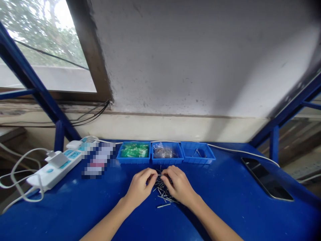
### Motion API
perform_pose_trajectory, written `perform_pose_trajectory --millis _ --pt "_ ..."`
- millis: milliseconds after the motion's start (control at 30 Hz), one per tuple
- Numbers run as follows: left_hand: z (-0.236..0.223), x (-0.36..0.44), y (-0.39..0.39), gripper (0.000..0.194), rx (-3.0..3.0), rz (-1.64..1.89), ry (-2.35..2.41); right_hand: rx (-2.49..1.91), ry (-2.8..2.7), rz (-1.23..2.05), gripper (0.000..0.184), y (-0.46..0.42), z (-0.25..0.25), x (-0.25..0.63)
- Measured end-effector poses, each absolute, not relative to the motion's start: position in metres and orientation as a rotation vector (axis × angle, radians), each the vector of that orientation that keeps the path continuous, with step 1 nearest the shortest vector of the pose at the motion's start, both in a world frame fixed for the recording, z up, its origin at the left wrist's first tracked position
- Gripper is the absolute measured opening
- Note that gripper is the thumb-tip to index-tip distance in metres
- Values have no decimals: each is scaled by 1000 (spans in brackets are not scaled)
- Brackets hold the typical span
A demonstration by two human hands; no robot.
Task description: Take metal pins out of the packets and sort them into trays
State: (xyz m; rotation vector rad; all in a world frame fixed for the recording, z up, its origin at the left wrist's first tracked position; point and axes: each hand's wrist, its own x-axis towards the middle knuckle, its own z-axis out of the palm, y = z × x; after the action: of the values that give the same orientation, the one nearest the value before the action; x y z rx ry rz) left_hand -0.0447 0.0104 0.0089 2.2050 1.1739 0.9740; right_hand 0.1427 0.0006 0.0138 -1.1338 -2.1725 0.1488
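Note:
My left hand [142, 183] and my right hand [179, 183] meet fingertip to fingertip over the middle of the blue table. Between them they pinch a small, thin metal pin [159, 174], mostly hidden by the fingers. Just below the fingertips lies a loose pile of slim silvery metal pins [164, 194], partly covered by my right hand. They look like rivets or long screws, too small to tell which. One pin [164, 206] lies apart at the near side of the pile.
Behind my hands stand three blue bins: one with green bags [134, 150], one with clear bags of small parts [165, 151], one with a few metal pins [198, 153]. A power strip [62, 164] with cables is left, a phone [267, 179] right. The blue table [82, 207] meets a wall.

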Motion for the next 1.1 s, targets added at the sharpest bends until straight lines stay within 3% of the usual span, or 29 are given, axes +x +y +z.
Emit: perform_pose_trajectory --millis 267,400,567,900,1000,1100 --pt "11 -45 10 30 2177 872 1220 -1046 -2161 23 17 1 22 151" --pt "12 -42 21 23 2314 563 1492 -1397 -1755 -229 25 14 31 185" --pt "10 -32 37 19 2357 450 1571 -2043 -1340 -229 64 23 31 223" --pt "16 -55 19 17 2273 491 1402 -1218 -2155 148 24 6 15 154" --pt "16 -54 16 20 2235 522 1360 -1143 -2295 125 11 2 11 140" --pt "17 -49 15 27 2203 556 1345 -1164 -2296 110 12 3 9 139"
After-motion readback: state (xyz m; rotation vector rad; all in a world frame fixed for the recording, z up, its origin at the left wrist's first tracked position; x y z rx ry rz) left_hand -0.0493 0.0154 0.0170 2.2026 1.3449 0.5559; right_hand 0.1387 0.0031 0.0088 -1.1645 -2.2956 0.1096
